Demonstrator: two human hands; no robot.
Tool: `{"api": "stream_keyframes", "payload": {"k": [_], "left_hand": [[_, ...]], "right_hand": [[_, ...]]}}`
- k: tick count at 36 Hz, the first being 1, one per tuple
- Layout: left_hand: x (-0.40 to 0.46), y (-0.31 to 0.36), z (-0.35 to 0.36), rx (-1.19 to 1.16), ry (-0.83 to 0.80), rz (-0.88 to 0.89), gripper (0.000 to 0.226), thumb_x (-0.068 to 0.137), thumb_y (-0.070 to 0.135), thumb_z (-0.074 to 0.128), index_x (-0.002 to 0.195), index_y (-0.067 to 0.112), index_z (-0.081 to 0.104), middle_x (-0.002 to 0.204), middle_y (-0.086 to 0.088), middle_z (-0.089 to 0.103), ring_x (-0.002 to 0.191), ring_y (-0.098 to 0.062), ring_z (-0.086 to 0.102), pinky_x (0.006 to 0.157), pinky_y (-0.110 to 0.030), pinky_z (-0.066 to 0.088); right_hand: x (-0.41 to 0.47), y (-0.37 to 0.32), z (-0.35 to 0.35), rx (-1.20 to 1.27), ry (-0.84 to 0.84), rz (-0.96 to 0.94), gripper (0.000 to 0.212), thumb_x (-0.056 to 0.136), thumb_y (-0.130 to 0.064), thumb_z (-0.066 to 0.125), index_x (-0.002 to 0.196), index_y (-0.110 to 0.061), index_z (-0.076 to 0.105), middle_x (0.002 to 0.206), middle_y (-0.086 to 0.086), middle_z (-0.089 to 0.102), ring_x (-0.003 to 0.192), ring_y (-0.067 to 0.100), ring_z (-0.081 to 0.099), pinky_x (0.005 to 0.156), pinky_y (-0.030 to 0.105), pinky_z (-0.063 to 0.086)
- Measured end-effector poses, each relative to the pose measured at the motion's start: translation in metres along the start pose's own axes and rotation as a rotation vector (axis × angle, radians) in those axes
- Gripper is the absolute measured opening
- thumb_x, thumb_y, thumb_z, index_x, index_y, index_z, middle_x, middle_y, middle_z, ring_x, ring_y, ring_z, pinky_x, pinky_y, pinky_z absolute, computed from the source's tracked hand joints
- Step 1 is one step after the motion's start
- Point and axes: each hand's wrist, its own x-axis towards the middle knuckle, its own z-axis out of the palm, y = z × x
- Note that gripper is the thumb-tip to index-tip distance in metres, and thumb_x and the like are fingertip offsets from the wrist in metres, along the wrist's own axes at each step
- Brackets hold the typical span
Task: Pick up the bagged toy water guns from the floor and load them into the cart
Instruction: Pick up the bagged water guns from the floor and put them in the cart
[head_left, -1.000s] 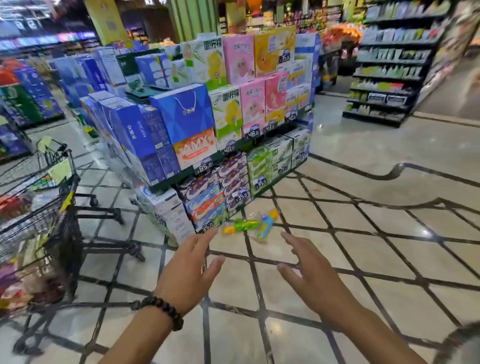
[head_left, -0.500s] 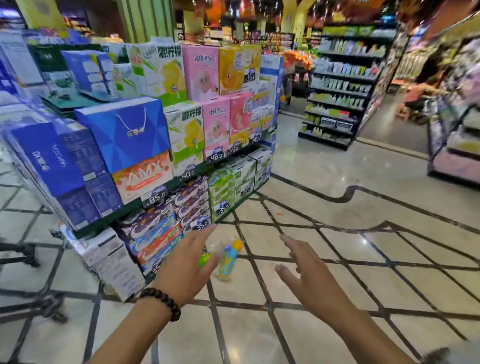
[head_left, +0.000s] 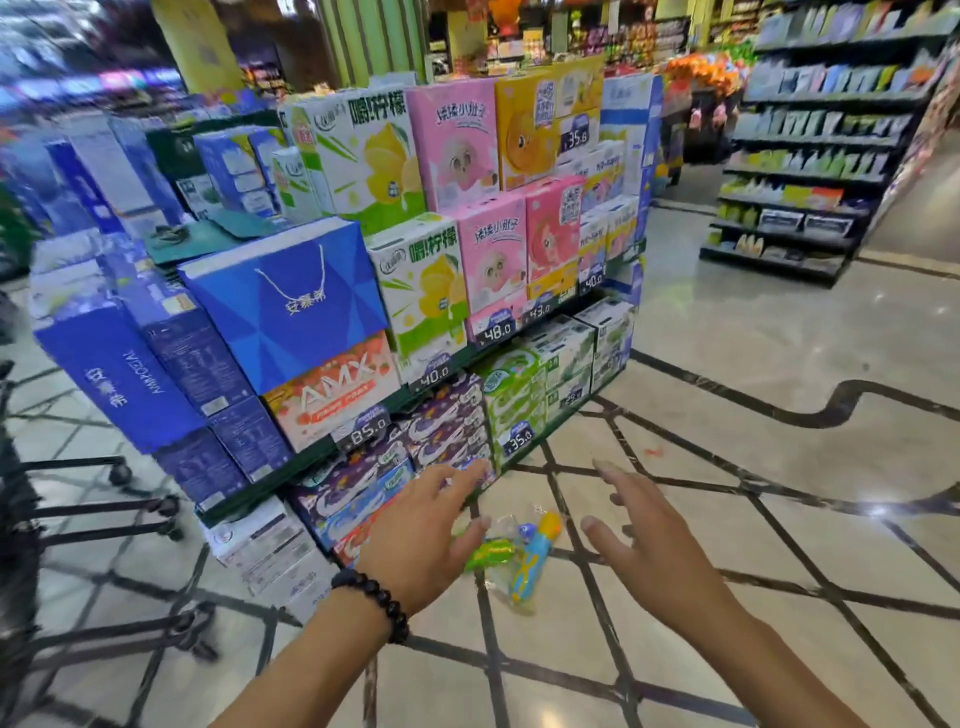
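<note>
Lying on the shiny floor (head_left: 727, 364) between two reaching hands is a clear bag of toy water guns (head_left: 514, 556), with a green gun and a blue and yellow gun showing inside it. The left hand (head_left: 421, 540) is held out over the floor with its fingers straight and a little apart, holding nothing, and its thumb tip sits right at the green end of the bag; I cannot tell if it touches. A string of dark beads (head_left: 376, 597) goes around the left wrist. The right hand (head_left: 649, 545) is spread wide too, fingers long and loose, holding nothing, and the bag lies just beside its thumb, not touching. Past the fingertips of the left hand stands a big stack of drink boxes (head_left: 415, 249) in blue, pink, yellow, green and white, with little price tags (head_left: 496, 332) that say things like 48.0 and 35.0. Far out to the side of the left arm, at the edge of the view, are the dark metal legs and wheels of a cart (head_left: 104, 493), a bit blurry. Well beyond the right hand there are long shelves (head_left: 810, 171) full of packs
</note>
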Motion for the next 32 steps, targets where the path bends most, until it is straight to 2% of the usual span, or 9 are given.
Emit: {"api": "stream_keyframes", "payload": {"k": [4, 7, 9, 13, 18, 22, 26, 29, 32], "left_hand": [[0.057, 0.001, 0.002, 0.016, -0.013, -0.036, 0.06, 0.1, 0.056, 0.045, 0.155, 0.048, 0.022, 0.141, 0.013, 0.039, 0.123, -0.012, 0.049, 0.097, -0.033, 0.05], [0.097, 0.006, 0.004, 0.042, -0.017, -0.066, 0.058, 0.101, 0.055, 0.047, 0.154, 0.048, 0.025, 0.141, 0.013, 0.04, 0.123, -0.009, 0.047, 0.097, -0.025, 0.045], [0.122, 0.009, 0.006, 0.066, -0.033, -0.081, 0.059, 0.101, 0.057, 0.046, 0.155, 0.048, 0.024, 0.141, 0.013, 0.04, 0.123, -0.009, 0.047, 0.095, -0.022, 0.044], [0.162, 0.007, 0.013, 0.119, -0.044, -0.133, 0.059, 0.1, 0.063, 0.041, 0.155, 0.051, 0.02, 0.143, 0.016, 0.038, 0.125, -0.009, 0.047, 0.089, -0.035, 0.055], [0.193, -0.006, 0.028, 0.162, -0.066, -0.175, 0.059, 0.1, 0.066, 0.037, 0.155, 0.05, 0.021, 0.147, 0.012, 0.038, 0.126, -0.012, 0.05, 0.092, -0.036, 0.055], [0.22, -0.035, 0.04, 0.201, -0.103, -0.181, 0.059, 0.099, 0.067, 0.031, 0.154, 0.047, 0.026, 0.149, 0.012, 0.035, 0.129, -0.012, 0.047, 0.091, -0.032, 0.055], [0.254, -0.07, 0.054, 0.234, -0.145, -0.158, 0.054, 0.1, 0.065, 0.033, 0.149, 0.042, 0.036, 0.149, 0.008, 0.038, 0.134, -0.016, 0.042, 0.099, -0.036, 0.051], [0.286, -0.102, 0.066, 0.252, -0.186, -0.118, 0.054, 0.099, 0.062, 0.031, 0.146, 0.038, 0.043, 0.148, 0.005, 0.043, 0.133, -0.02, 0.044, 0.099, -0.038, 0.051], [0.319, -0.136, 0.08, 0.265, -0.252, -0.07, 0.053, 0.1, 0.061, 0.033, 0.147, 0.037, 0.041, 0.151, 0.003, 0.04, 0.136, -0.022, 0.041, 0.103, -0.04, 0.049]], "right_hand": [[0.066, 0.029, -0.008, -0.012, -0.057, -0.048, 0.062, 0.097, -0.036, 0.064, 0.154, -0.034, 0.039, 0.145, -0.018, 0.042, 0.131, 0.0, 0.043, 0.108, 0.035, 0.045], [0.109, 0.049, -0.017, 0.008, -0.106, -0.066, 0.064, 0.097, -0.037, 0.064, 0.155, -0.036, 0.037, 0.153, -0.016, 0.04, 0.139, 0.008, 0.041, 0.113, 0.039, 0.041], [0.138, 0.063, -0.019, 0.007, -0.129, -0.094, 0.065, 0.096, -0.042, 0.062, 0.155, -0.039, 0.034, 0.154, -0.017, 0.038, 0.141, 0.006, 0.039, 0.116, 0.038, 0.038], [0.189, 0.088, -0.019, -0.043, -0.167, -0.131, 0.069, 0.092, -0.052, 0.053, 0.155, -0.04, 0.029, 0.155, -0.012, 0.037, 0.145, 0.008, 0.036, 0.118, 0.036, 0.036], [0.236, 0.105, -0.01, -0.082, -0.215, -0.144, 0.066, 0.091, -0.053, 0.049, 0.152, -0.039, 0.028, 0.143, -0.016, 0.038, 0.132, 0.012, 0.047, 0.109, 0.035, 0.045], [0.27, 0.112, 0.002, -0.107, -0.263, -0.138, 0.068, 0.091, -0.054, 0.048, 0.155, -0.039, 0.029, 0.145, -0.017, 0.036, 0.133, 0.009, 0.045, 0.107, 0.038, 0.046], [0.302, 0.114, 0.018, -0.137, -0.266, -0.101, 0.063, 0.094, -0.048, 0.054, 0.154, -0.036, 0.038, 0.148, -0.015, 0.035, 0.136, 0.012, 0.044, 0.108, 0.039, 0.045], [0.325, 0.116, 0.037, -0.189, -0.243, -0.073, 0.057, 0.096, -0.041, 0.062, 0.15, -0.03, 0.047, 0.151, -0.013, 0.036, 0.138, 0.015, 0.044, 0.109, 0.039, 0.045], [0.35, 0.119, 0.062, -0.257, -0.239, -0.019, 0.056, 0.096, -0.04, 0.063, 0.15, -0.029, 0.048, 0.152, -0.01, 0.037, 0.138, 0.017, 0.043, 0.107, 0.037, 0.046]]}}
